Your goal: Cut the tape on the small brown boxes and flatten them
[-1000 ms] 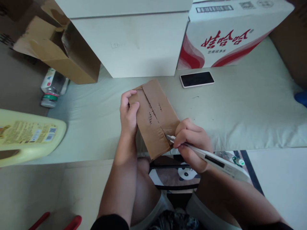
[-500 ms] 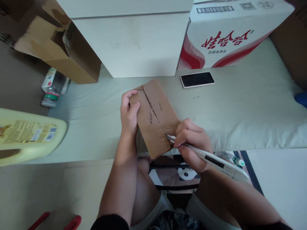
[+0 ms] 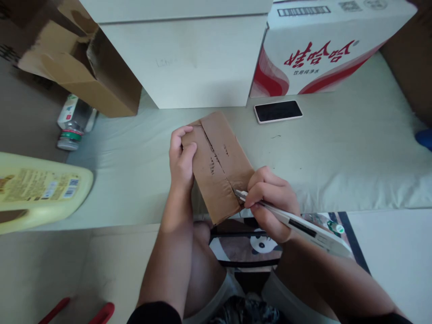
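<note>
Left hand (image 3: 181, 159) gripping small brown cardboard box (image 3: 218, 166); right hand (image 3: 270, 202) closed around white utility knife (image 3: 297, 225), blade touching box seam.

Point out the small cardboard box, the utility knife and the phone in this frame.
small cardboard box (image 3: 216, 168): head view, on its top face beside the centre seam.
utility knife (image 3: 303, 229): head view, on its white handle behind the right hand.
phone (image 3: 277, 111): head view, on its dark screen.

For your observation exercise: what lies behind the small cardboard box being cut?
Behind the small cardboard box stand a large white box and a phone. The surface directly under it is hidden.
</note>
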Available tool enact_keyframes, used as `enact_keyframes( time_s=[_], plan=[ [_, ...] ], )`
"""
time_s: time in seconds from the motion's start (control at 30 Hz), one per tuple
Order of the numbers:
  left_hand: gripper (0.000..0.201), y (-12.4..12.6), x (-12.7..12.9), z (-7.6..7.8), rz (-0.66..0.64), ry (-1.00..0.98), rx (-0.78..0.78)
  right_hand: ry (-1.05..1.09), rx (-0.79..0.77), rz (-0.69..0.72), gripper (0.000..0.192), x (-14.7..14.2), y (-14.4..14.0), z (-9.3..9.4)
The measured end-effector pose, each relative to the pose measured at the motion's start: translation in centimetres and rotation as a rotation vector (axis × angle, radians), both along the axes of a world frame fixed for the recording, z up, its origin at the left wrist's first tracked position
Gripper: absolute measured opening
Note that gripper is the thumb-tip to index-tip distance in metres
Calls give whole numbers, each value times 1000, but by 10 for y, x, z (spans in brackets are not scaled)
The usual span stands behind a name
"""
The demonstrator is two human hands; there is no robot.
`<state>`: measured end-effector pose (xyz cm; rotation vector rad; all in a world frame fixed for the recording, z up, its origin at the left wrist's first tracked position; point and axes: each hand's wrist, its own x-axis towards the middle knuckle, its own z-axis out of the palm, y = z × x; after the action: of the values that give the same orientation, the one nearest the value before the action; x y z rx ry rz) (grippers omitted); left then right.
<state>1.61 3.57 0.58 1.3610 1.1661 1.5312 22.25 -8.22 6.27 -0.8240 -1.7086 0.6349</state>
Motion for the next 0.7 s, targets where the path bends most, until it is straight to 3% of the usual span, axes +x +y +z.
enact_keyframes(
  time_s=[0.7],
  plan=[
    [45,-1,3,2,6,3,-7,-7,-2,3,15,1,1,0]
  ],
)
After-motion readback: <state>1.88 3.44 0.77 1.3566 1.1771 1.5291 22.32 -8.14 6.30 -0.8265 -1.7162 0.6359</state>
